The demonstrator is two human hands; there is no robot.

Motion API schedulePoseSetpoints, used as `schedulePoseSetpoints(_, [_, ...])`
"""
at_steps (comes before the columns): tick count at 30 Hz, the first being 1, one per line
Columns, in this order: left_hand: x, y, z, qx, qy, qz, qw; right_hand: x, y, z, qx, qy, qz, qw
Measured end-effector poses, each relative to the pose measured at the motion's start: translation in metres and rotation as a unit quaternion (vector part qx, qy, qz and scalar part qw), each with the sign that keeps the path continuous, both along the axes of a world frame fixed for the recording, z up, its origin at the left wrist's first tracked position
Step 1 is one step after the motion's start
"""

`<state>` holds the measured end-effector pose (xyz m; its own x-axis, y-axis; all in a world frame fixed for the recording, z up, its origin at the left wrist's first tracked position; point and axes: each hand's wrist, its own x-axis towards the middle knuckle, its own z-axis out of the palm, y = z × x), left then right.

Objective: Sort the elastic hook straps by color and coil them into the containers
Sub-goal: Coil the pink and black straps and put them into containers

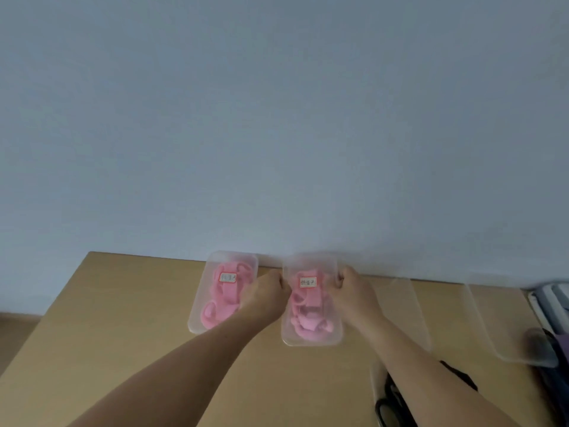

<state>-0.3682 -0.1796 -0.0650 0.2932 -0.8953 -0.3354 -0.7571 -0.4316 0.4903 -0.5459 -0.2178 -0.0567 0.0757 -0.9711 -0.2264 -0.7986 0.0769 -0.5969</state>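
The left hand and right hand were curled round opposite long walls of the clear container of pink straps, which sat between them on the bench, its long axis pointing away from the person, equally near both hands.

Unreadable blur: label on held container. Right of container, under forearm, cut by bottom edge: black straps.

Bare left hand, bare right hand — forearms bare too
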Motion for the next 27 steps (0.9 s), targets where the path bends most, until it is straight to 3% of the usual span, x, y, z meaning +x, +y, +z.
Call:
schedulePoseSetpoints(8, [-0.007, -0.013, -0.015, -0.001, 0.026, -0.004, 1.0, -0.011, -0.01, -0.018, 0.006, 0.024, -0.007, 1.0])
schedulePoseSetpoints(14, [-0.003, -0.017, -0.017, 0.016, 0.219, 0.1, 0.97, -0.012, -0.015, -0.018, 0.0, 0.058, -0.021, 0.998])
schedulePoseSetpoints(22, [-0.006, -0.021, -0.016, 0.021, 0.252, 0.134, 0.958, -0.007, -0.024, -0.025, 0.033, 0.073, -0.017, 0.997])
schedulePoseSetpoints(23, [-0.006, -0.022, -0.016, 0.002, 0.225, 0.125, 0.966, -0.007, -0.024, -0.026, 0.032, 0.078, -0.018, 0.996])
schedulePoseSetpoints(25, [-0.008, -0.023, -0.018, -0.054, 0.074, 0.057, 0.994, -0.007, -0.024, -0.027, 0.029, 0.081, -0.019, 0.996])
schedulePoseSetpoints(27, [-0.017, -0.019, -0.017, -0.119, -0.083, -0.058, 0.988, -0.007, -0.023, -0.026, 0.026, 0.082, -0.019, 0.996])
